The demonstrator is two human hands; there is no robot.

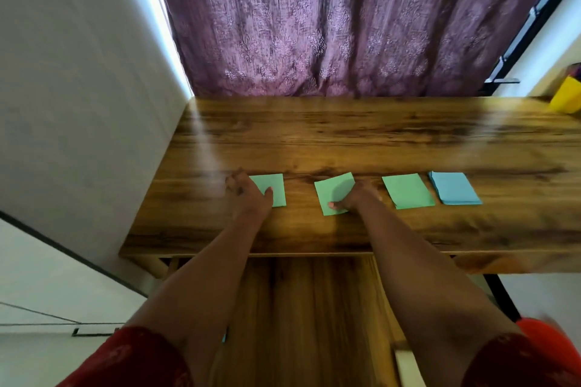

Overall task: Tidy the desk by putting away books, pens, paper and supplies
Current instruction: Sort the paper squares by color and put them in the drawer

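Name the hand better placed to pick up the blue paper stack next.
Right. The right hand rests on the middle green sheet, nearer the blue paper stack; the left hand is farthest away.
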